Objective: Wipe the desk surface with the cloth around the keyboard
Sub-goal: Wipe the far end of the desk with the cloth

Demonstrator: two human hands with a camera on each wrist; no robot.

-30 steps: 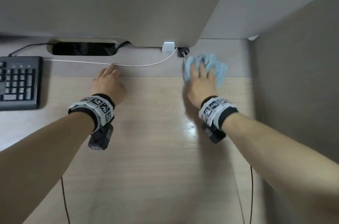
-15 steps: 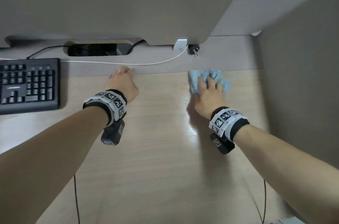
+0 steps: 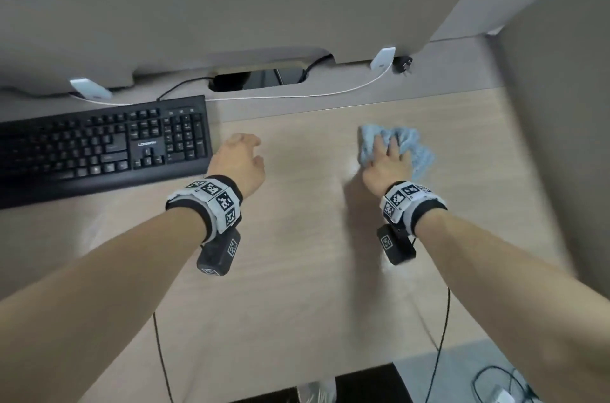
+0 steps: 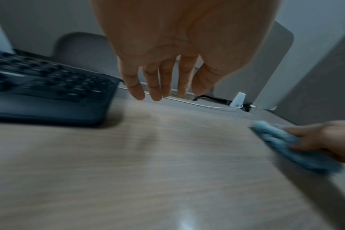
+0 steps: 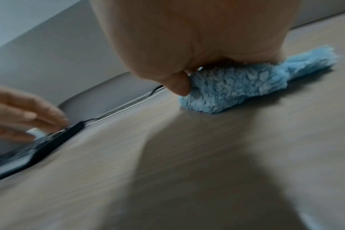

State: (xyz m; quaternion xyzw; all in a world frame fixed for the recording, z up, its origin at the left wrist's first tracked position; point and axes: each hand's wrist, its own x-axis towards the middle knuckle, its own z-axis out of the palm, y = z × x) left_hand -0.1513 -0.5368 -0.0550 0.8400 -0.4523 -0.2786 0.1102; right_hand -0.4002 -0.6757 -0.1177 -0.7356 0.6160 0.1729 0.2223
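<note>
A black keyboard lies at the left of the wooden desk. A fluffy light-blue cloth is bunched on the desk to its right. My right hand presses down on the cloth, fingers dug into its folds. In the right wrist view my thumb is bent against the side of the cloth. My left hand hovers just off the keyboard's right end and holds nothing. In the left wrist view its fingers hang relaxed above the desk, beside the keyboard.
A grey partition closes the back and a side panel the right. Along the back strip run a white cable, a white charger, a black plug and a cable slot. The desk's front edge is near.
My right hand has dragged the cloth from the back strip toward me onto the wood. My left hand has drawn back from the rear edge and is now close to the keyboard's end.
</note>
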